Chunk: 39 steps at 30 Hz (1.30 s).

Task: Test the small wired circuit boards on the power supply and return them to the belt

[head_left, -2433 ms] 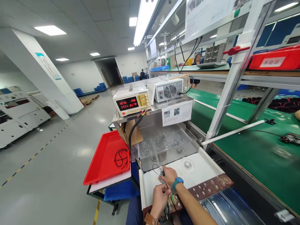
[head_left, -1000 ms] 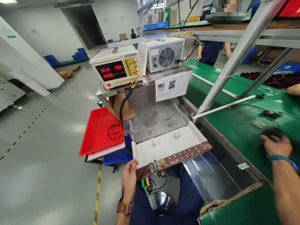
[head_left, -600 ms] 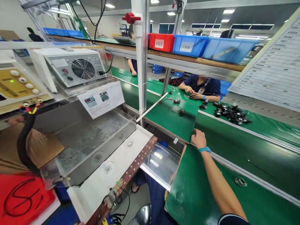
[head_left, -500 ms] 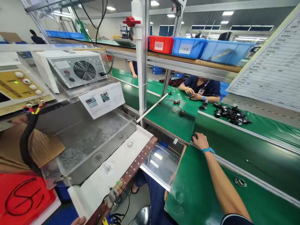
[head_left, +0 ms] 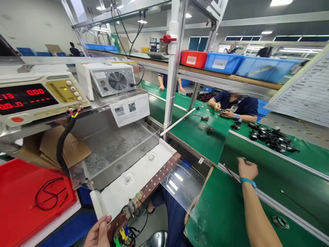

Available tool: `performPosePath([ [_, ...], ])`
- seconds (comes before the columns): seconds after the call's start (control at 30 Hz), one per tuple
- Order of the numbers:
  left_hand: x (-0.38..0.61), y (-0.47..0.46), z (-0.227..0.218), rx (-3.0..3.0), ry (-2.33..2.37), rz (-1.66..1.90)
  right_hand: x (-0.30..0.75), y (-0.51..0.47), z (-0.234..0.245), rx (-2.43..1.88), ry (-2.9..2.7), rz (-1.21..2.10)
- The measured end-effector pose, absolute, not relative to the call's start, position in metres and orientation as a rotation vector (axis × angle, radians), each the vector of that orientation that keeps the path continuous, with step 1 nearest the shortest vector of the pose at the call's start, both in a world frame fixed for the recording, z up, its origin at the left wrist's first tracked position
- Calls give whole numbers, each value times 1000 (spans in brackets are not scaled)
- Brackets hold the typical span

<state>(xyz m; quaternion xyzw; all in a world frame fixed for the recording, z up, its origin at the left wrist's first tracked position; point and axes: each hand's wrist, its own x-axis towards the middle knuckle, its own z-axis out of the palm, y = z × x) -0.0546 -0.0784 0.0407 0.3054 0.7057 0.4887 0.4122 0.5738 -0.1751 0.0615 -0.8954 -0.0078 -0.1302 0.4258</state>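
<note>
My right hand (head_left: 247, 169) is closed above the green belt at the right. A small dark thing shows at its fingertips, too blurred to name. A thin red and black wire (head_left: 228, 171) lies on the bench edge just left of that hand. At the bottom left, my left hand (head_left: 99, 231) has its thumb and fingers pressed together beside the near end of the white tray (head_left: 117, 193); whatever it may hold is hidden. Beside the left hand runs a brown strip with metal studs (head_left: 159, 175). A ring-shaped metal part (head_left: 280, 222) lies right of my right forearm.
A power supply (head_left: 28, 99) with red digits stands at the left, above a clear-walled tank (head_left: 118, 147). Black parts (head_left: 272, 137) are heaped across the belt near a seated co-worker (head_left: 233, 106). A white pipe (head_left: 177, 121) crosses the bench. A red tray (head_left: 23, 195) holds a black cable.
The view has turned left. My right hand has lifted off the bench corner and moved right, over the belt. My left hand has come further into view beside the white tray.
</note>
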Motion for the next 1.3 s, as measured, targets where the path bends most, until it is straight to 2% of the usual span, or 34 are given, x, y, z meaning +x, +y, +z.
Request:
performPosePath([
  [0.1, -38, -81, 60, 925, 1760, 1231, 539, -178, 94, -2047, -128, -427],
  [0.17, -17, -81, 78, 1070, 1677, 1220, 502, -169, 117, -1962, -416, -337],
  [0.3, 29, -79, 120, 1662, 1504, 1273, 402, -133, 158, -1842, -1162, 69],
  [0.4, 44, -81, 144, 2196, 1333, 1268, 319, -103, 178, -1580, -1752, 441],
  [0.47, 39, -81, 152, 2454, 1311, 1170, 270, -83, 181, -1274, -2075, 619],
  [0.57, 12, -76, 149, 2574, 1484, 954, 218, -48, 167, -973, -2275, 715],
  [0.73, -55, -70, 132, 2196, 2113, 401, 168, 30, 104, -1198, -2279, 618],
  [0.87, -96, -82, 120, 1835, 2302, 87, 136, 77, 57, -1430, -2364, 562],
  [0.97, -119, -96, 104, 1610, 2273, 190, 118, 87, 34, -1541, -2409, 569],
  [1.13, -120, -115, 79, 1060, 1702, 672, 108, 83, 13, -1674, -2362, 558],
  [1.3, -77, -112, 92, 698, 1282, 751, 111, 84, 6, -1717, -2381, 511],
])
